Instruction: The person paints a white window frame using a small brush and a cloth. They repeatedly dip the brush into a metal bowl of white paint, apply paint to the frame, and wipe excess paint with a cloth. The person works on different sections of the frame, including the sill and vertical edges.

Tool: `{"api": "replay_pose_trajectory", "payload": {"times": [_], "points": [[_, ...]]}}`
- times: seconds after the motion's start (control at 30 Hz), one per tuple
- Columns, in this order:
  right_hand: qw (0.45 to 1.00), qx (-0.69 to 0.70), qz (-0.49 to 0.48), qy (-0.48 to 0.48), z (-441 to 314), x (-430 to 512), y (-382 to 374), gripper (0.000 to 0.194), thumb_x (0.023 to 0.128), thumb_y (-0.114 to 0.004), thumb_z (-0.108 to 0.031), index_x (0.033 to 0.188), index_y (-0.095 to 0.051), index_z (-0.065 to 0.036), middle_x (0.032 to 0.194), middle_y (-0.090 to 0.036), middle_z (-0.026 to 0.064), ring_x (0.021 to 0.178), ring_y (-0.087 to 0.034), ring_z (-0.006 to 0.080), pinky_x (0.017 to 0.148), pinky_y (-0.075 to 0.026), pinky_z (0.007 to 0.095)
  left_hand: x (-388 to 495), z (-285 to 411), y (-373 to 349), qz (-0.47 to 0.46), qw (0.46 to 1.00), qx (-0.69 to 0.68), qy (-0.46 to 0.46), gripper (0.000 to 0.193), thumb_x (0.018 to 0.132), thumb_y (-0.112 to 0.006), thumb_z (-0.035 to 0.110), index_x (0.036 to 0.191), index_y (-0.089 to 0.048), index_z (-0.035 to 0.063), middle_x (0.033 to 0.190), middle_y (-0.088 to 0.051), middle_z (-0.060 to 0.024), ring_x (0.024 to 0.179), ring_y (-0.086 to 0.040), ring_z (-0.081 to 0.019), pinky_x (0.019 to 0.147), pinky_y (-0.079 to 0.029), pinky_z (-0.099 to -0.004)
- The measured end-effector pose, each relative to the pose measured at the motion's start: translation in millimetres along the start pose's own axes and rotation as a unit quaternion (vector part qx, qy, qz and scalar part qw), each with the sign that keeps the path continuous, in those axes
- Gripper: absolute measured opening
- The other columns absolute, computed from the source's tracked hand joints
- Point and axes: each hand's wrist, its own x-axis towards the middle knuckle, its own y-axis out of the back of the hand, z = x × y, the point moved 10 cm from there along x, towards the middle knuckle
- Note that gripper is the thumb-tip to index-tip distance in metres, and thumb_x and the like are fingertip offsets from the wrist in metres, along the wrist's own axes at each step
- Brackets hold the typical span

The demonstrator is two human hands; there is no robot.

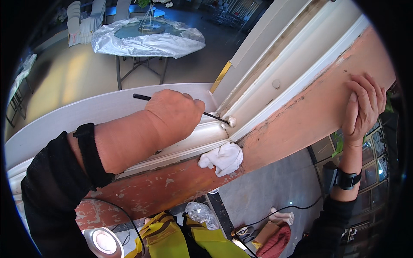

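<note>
My left hand (176,113) is closed around a thin black rod (142,96). The rod's far tip touches a small white wad (231,121) in the inner corner of a white window frame (284,64). A crumpled white cloth (222,158) lies on the reddish, flaking sill just below that corner. On the right, my right hand (364,103) rests against the peach-coloured wall surface (309,113), fingers somewhat bent, holding nothing visible. The fingers of my left hand are mostly hidden behind its back.
Beyond the frame stands a round table covered in plastic film (148,45), near covered chairs (92,24). Below are a clear plastic bag (201,214), a round metal object (105,242), shoes (246,233) and a red cloth (276,242). A black cable (300,207) crosses the lower right.
</note>
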Motion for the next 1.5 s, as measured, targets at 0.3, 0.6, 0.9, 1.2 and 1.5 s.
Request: {"api": "replay_pose_trajectory", "payload": {"times": [0.3,0.6,0.9,1.2,1.5], "points": [[0.998,0.046,0.042,-0.029,2,1,7,0.014,0.077,-0.055,-0.012,0.081,-0.068,-0.011,0.097,-0.067,0.0026,0.113,-0.056,0.0239,0.108,-0.028,0.0402,32,53,7,0.096,0.963,0.164,-0.19,0.012,0.072,-0.058,0.014,0.073,-0.063,0.0023,0.068,-0.059,-0.0101,0.058,-0.06,-0.0237,0.05,-0.045,-0.038],[0.997,0.051,0.046,-0.028,2,1,8,0.013,0.077,-0.055,-0.012,0.08,-0.068,-0.011,0.096,-0.067,0.0024,0.112,-0.056,0.0239,0.107,-0.029,0.0403,60,52,15,0.025,0.98,0.121,-0.158,0.007,0.069,-0.065,0.013,0.066,-0.072,0.0128,0.065,-0.066,-0.0033,0.065,-0.066,-0.0223,0.054,-0.047,-0.0356],[0.997,0.056,0.047,-0.028,3,1,8,0.014,0.077,-0.055,-0.013,0.08,-0.068,-0.01,0.096,-0.067,0.0027,0.112,-0.056,0.0244,0.107,-0.029,0.0408,57,45,87,0.2,0.96,0.124,-0.153,0.012,0.064,-0.06,0.017,0.062,-0.067,0.0069,0.061,-0.061,-0.0107,0.06,-0.064,-0.0258,0.051,-0.049,-0.037],[0.997,0.056,0.047,-0.04,3,0,6,0.013,0.074,-0.055,-0.012,0.079,-0.067,-0.01,0.094,-0.067,0.0032,0.11,-0.056,0.0254,0.108,-0.028,0.0415,69,38,137,0.224,0.953,0.171,-0.11,0.008,0.061,-0.063,0.015,0.061,-0.067,0.0075,0.063,-0.062,-0.0103,0.061,-0.064,-0.0278,0.054,-0.051,-0.0382],[0.996,0.058,0.054,-0.045,1,4,9,0.014,0.073,-0.055,-0.01,0.078,-0.067,-0.01,0.092,-0.066,0.0039,0.11,-0.056,0.0264,0.109,-0.027,0.0425,86,12,130,0.191,0.949,0.139,-0.207,0.006,0.07,-0.063,0.015,0.069,-0.065,0.0087,0.07,-0.061,-0.0073,0.074,-0.065,-0.0283,0.062,-0.053,-0.0391]]}}
